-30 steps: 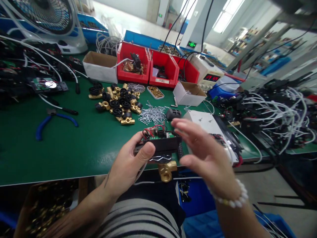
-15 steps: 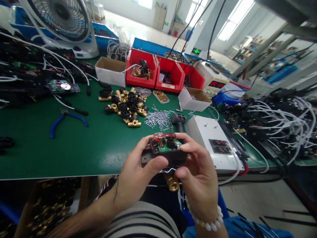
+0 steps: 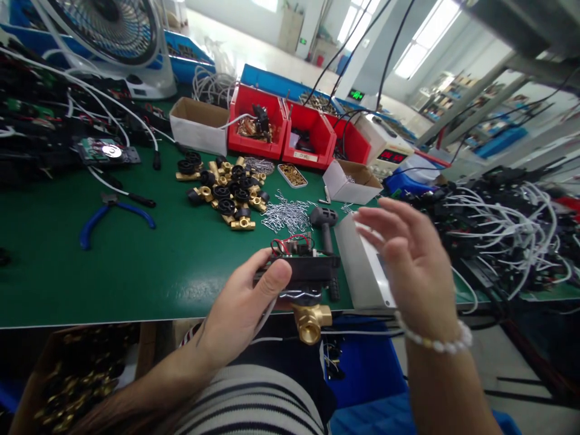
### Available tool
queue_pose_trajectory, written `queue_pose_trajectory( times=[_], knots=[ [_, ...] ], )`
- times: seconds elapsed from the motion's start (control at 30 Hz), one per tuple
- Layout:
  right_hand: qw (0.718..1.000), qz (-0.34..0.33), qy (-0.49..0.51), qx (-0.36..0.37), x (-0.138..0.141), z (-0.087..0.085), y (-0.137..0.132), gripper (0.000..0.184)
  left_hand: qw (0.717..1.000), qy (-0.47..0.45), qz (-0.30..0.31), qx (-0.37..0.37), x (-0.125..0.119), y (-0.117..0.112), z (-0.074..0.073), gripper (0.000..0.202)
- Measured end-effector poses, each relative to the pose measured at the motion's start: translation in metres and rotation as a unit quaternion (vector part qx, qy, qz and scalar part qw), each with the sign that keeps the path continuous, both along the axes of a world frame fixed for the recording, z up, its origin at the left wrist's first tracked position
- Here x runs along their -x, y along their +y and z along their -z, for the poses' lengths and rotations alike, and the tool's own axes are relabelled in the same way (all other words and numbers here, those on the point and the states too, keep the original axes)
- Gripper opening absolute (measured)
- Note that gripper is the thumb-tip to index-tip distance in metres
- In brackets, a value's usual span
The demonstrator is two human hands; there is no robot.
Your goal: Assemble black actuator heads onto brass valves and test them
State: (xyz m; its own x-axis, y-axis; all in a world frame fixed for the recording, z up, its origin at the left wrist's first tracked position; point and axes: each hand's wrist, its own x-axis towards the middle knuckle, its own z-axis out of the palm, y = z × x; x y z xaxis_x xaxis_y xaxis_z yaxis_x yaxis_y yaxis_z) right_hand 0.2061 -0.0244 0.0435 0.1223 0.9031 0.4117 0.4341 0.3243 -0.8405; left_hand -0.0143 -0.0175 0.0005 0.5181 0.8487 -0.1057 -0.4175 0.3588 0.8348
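Observation:
My left hand (image 3: 242, 299) is closed round a black plastic housing (image 3: 306, 270) with its circuit board, red and black wires facing up. Under the housing hangs a brass valve body (image 3: 309, 323), and a bent wire clip (image 3: 299, 295) shows between the two. My right hand (image 3: 414, 269) is raised to the right over the grey-white box (image 3: 362, 266), fingers extended, holding nothing that I can see. A dark mallet-shaped tool (image 3: 324, 226) lies just beyond the housing, partly hidden by it. Loose wire clips (image 3: 286, 215) lie in a pile beyond it.
Brass valves with black caps (image 3: 233, 187) are heaped mid-table. Blue-handled pliers (image 3: 116, 216) lie to the left. Red bins (image 3: 258, 121), a white carton (image 3: 199, 130) and a fan (image 3: 118, 36) line the back. Tangled white cables (image 3: 507, 223) cover the right side.
My right hand has let go of the housing and moved up and right over the grey-white box. The housing has tipped, so the brass valve body shows more fully below it.

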Motion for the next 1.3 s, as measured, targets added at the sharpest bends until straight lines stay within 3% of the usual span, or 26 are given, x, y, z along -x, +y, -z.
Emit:
queue_pose_trajectory(
  times=[0.1,0.17,0.27,0.47,1.3],
  knots=[
    [0.975,0.172,-0.139,0.024,-0.065,-0.005,0.031,0.036,0.999,-0.036,0.012,0.021,-0.003,0.0,-0.006,0.06],
    [0.961,0.173,-0.191,0.103,-0.097,-0.001,0.047,0.036,0.997,-0.054,0.023,0.047,-0.005,0.0,-0.009,0.061],
    [0.948,0.103,-0.226,0.199,-0.117,0.012,0.056,0.038,0.994,-0.066,0.041,0.076,-0.007,0.001,-0.009,0.063],
    [0.955,0.13,-0.185,0.189,-0.113,0.028,0.056,0.033,0.995,-0.051,0.037,0.072,-0.007,0.003,-0.007,0.061],
    [0.955,0.136,-0.214,0.153,-0.118,0.033,0.059,0.048,0.996,-0.056,0.03,0.067,-0.009,0.001,-0.004,0.056]
  ],
)
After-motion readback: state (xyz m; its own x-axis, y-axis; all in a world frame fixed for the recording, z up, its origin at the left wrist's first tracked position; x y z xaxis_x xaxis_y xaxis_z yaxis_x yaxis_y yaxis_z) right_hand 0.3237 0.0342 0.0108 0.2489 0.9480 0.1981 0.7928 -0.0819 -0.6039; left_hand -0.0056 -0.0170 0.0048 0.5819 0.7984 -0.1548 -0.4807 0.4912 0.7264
